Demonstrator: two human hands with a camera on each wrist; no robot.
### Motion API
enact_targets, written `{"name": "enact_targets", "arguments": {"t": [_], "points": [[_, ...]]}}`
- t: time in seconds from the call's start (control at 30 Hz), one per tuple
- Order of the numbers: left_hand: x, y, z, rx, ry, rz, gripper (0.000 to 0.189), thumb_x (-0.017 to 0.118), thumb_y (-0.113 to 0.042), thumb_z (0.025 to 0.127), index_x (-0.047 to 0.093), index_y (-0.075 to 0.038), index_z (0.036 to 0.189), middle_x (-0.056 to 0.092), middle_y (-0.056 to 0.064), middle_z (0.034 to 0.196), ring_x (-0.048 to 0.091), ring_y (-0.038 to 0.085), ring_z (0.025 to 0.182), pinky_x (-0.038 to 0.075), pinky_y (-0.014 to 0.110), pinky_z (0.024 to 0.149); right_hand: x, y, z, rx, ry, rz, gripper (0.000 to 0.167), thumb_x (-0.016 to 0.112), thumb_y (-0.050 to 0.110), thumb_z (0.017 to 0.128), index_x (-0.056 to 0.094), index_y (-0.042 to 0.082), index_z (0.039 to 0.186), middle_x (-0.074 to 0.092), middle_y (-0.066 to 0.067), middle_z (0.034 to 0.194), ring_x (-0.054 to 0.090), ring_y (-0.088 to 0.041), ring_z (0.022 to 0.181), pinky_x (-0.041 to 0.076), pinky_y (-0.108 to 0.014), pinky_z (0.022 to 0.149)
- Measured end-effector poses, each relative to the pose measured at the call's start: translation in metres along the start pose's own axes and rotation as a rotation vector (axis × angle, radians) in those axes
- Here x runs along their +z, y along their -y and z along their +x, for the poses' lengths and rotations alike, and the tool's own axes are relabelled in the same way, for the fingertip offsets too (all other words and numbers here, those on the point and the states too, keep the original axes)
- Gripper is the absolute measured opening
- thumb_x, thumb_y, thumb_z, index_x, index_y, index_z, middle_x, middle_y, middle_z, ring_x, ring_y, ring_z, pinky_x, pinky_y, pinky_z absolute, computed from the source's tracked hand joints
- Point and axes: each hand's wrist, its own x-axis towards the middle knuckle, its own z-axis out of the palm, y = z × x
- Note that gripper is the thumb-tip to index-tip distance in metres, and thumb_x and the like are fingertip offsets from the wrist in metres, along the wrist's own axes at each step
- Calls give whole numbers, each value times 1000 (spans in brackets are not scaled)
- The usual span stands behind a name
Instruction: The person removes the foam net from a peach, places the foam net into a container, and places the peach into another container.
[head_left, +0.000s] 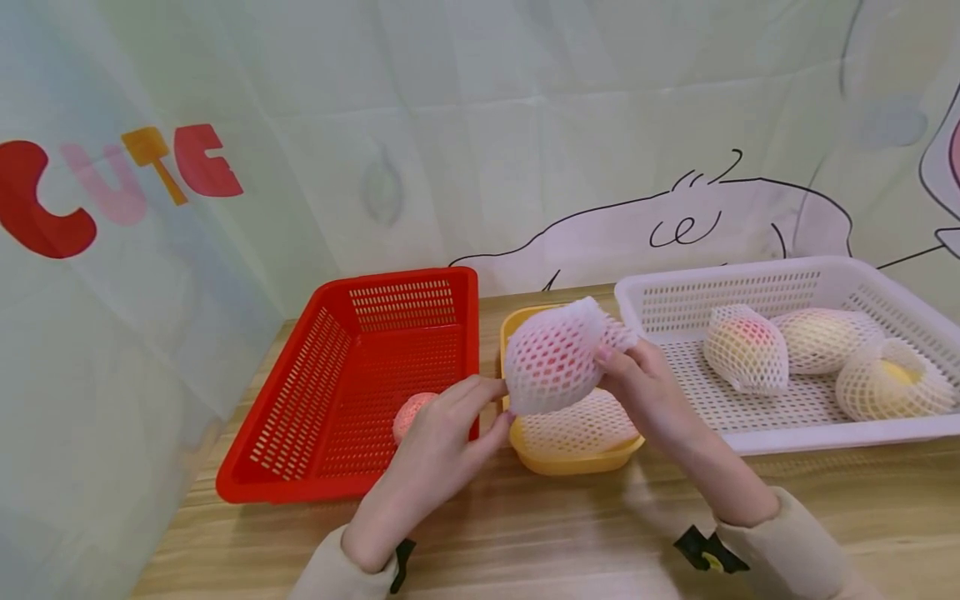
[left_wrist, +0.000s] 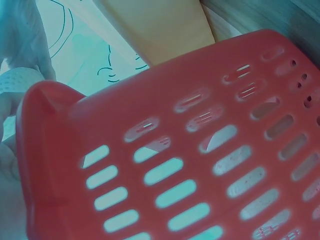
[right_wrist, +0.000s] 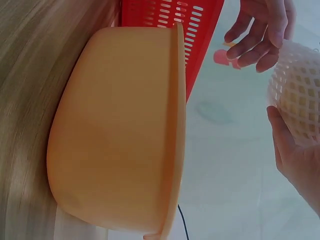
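Evidently gripping the netted fruit [head_left: 553, 360] in the right hand [head_left: 654, 396], likely steadying it for the left hand [head_left: 453, 425] at its lower edge — pinching or merely touching, cannot tell. Held above the yellow basket [head_left: 573, 464] (perhaps to catch any slip), between the red basket [head_left: 465, 337] and the white basket [head_left: 840, 440].

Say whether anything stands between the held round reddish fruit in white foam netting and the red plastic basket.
Yes: the left hand, at the left edge of the fruit, and the raised right rim of the basket.
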Motion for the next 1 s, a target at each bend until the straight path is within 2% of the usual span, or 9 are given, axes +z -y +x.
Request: {"name": "enact_targets", "arguments": {"t": [0.2,0.3,0.53,0.73,0.9,1.0], "points": [[0,0,0,-24,5,-37,29,66,-19,90,63,-17,118,65,-5,105,61,11,97,56,27,83,-1,-2,1,-13,10,24,24,44,14,101,62,19,115,65,5,107,63,-6,98,55,-24,86],[1,-1,1,-32,2,-87,34,69,-18,88,60,-15,121,65,-4,105,62,13,97,57,29,82,1,-4,1,-10,2,37,23,44,14,102,64,20,112,65,7,105,61,-5,97,55,-24,85],[5,-2,2,-88,-7,-241,40,71,-15,86,57,-12,124,65,0,113,63,10,96,57,31,84,8,-11,1,46,-82,70,22,43,17,102,63,23,110,65,10,105,61,-4,97,55,-26,85],[5,-4,4,-139,3,-339,51,74,-13,83,52,-12,129,61,2,121,64,15,98,57,36,86,14,-15,1,108,-113,61,21,41,18,102,60,21,111,63,10,105,60,-4,98,55,-28,86],[7,-6,4,-209,18,-400,56,75,-11,81,50,-13,132,60,2,123,65,15,98,58,34,85,18,-18,1,148,-180,33,20,43,13,101,59,18,112,62,9,106,59,-5,100,55,-27,86],[8,-7,4,-250,25,-475,59,75,-10,81,49,-14,133,58,1,127,64,15,105,57,31,87,20,-19,0,162,-210,10,20,46,12,99,62,21,107,63,9,103,59,-5,97,55,-26,84]]}}
